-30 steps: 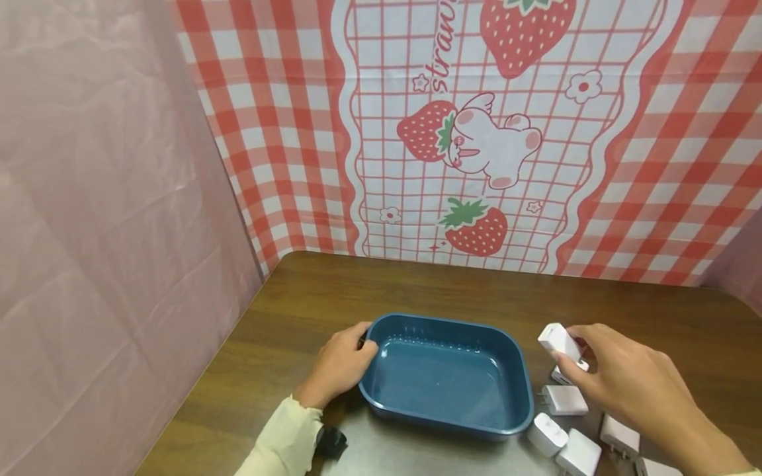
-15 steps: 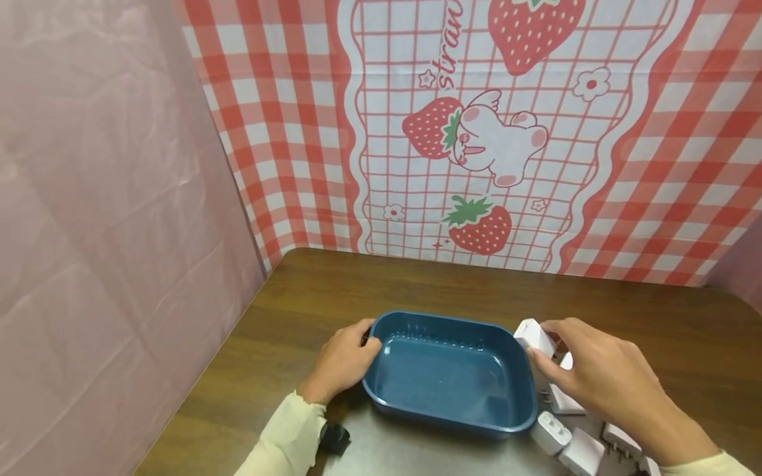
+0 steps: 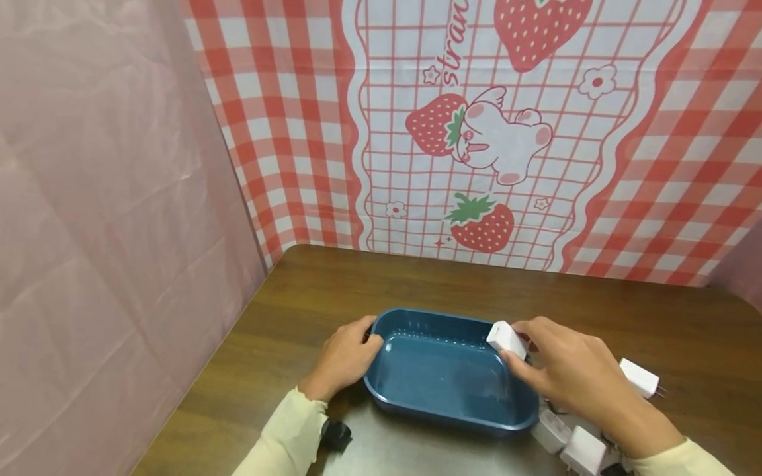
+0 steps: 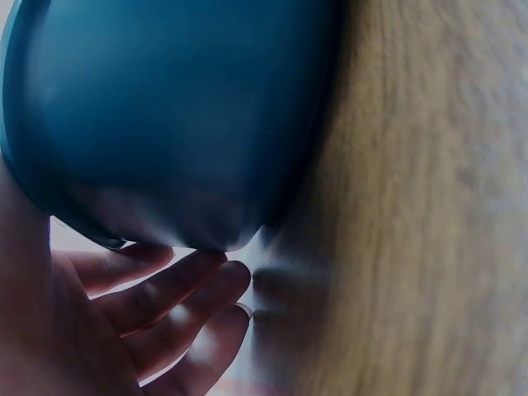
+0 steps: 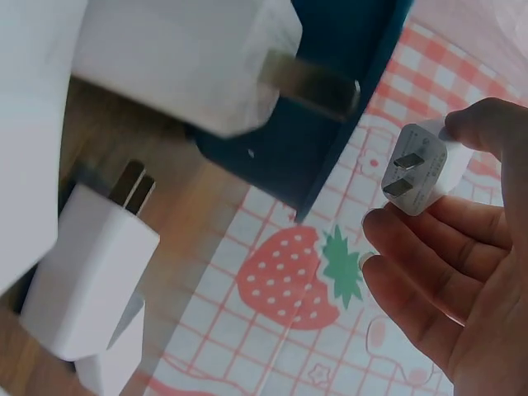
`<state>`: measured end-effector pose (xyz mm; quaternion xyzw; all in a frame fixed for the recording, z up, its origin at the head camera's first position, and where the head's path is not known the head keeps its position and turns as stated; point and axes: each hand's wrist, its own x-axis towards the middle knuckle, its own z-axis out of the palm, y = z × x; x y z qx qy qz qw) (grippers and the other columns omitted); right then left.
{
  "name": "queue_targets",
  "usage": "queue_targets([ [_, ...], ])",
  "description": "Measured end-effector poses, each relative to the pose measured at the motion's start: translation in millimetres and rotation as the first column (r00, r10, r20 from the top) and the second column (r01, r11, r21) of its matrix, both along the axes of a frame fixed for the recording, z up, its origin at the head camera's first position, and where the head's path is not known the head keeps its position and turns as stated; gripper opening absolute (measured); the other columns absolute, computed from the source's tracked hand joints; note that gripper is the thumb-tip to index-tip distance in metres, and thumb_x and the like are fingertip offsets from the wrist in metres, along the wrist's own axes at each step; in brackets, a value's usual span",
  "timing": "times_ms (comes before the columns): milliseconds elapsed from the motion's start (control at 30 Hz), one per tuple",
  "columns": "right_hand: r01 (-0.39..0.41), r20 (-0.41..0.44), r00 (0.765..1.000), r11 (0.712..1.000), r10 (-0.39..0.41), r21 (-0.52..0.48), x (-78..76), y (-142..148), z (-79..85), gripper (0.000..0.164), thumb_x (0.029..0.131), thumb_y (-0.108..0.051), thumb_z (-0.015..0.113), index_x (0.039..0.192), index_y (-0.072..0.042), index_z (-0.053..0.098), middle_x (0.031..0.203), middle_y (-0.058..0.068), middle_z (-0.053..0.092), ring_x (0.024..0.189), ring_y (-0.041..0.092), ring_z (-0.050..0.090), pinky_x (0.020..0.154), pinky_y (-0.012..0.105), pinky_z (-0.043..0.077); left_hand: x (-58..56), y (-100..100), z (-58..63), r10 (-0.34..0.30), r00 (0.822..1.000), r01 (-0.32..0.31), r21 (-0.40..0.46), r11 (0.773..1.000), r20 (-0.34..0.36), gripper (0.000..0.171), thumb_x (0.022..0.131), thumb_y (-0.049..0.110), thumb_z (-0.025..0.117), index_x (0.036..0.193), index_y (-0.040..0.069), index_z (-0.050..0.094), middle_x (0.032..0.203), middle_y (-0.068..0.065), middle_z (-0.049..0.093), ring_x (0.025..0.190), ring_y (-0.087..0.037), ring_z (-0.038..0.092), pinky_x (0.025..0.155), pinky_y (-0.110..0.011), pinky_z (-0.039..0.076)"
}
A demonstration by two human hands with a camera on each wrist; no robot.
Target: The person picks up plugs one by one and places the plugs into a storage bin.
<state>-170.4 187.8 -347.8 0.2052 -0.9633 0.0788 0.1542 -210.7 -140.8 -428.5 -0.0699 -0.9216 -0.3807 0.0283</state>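
Note:
A blue rectangular tray [image 3: 440, 422] rests on the wooden table. My left hand [image 3: 345, 357] holds its left end, thumb on the rim and fingers along the outer wall, as the left wrist view also shows. Over the tray's right end, my right hand [image 3: 571, 370] pinches a white charger plug [image 3: 508, 339] between thumb and fingers. In the right wrist view the two flat metal prongs of the held charger plug [image 5: 417, 169] face the camera. The tray's inner floor shows nothing lying on it.
Several white charger plugs [image 3: 583, 451] lie right of the tray, partly hidden by my right forearm. Another charger plug [image 3: 639, 377] lies farther right. A black object [image 3: 336, 436] is by my left sleeve. A strawberry-print cloth [image 3: 464, 132] hangs behind the table [image 3: 268, 317].
My right hand has carried the charger plug leftward, from beside the tray to over its right end. The left hand keeps its hold on the tray.

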Motion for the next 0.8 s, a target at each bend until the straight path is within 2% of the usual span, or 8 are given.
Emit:
queue_targets([
  [333,-0.060,0.032,0.998,0.997,0.059,0.038,1.3,-13,-11.1,0.036,0.079,-0.046,0.081,0.100,-0.020,0.068,0.077,-0.013,0.050,0.060,0.002,0.042,0.050,0.024,0.038,0.3,0,1.6,0.002,1.000,-0.002,-0.001,1.000,0.016,0.046,0.096,0.031,0.051,0.138,0.015,0.061,0.132,-0.001,0.064,0.116,-0.025,0.060,0.099,-0.054,0.044],
  [433,-0.082,0.061,0.995,0.996,0.080,0.040,1.6,-19,-12.4,0.038,0.079,-0.047,0.081,0.102,-0.020,0.069,0.079,-0.013,0.054,0.062,0.002,0.044,0.052,0.025,0.042,0.1,0,0.8,0.005,1.000,-0.005,-0.006,1.000,0.013,0.045,0.096,0.030,0.051,0.138,0.016,0.061,0.131,-0.001,0.064,0.115,-0.024,0.060,0.098,-0.054,0.044],
  [567,-0.144,0.056,0.988,0.988,0.141,0.047,1.7,-29,-13.6,0.040,0.079,-0.047,0.081,0.104,-0.018,0.069,0.083,-0.012,0.060,0.063,0.001,0.047,0.054,0.024,0.046,-0.5,0,0.1,0.007,1.000,-0.007,-0.012,1.000,0.014,0.045,0.096,0.031,0.050,0.137,0.016,0.062,0.130,0.000,0.065,0.114,-0.023,0.061,0.098,-0.053,0.044],
  [800,-0.268,0.030,0.963,0.962,0.266,0.053,-0.4,-44,-20.1,0.036,0.080,-0.045,0.080,0.101,-0.018,0.069,0.082,-0.013,0.059,0.061,-0.001,0.044,0.051,0.021,0.042,-1.0,0,-0.1,0.004,1.000,-0.004,-0.015,1.000,0.016,0.045,0.096,0.031,0.050,0.137,0.014,0.061,0.130,-0.002,0.065,0.114,-0.025,0.061,0.097,-0.054,0.045],
])
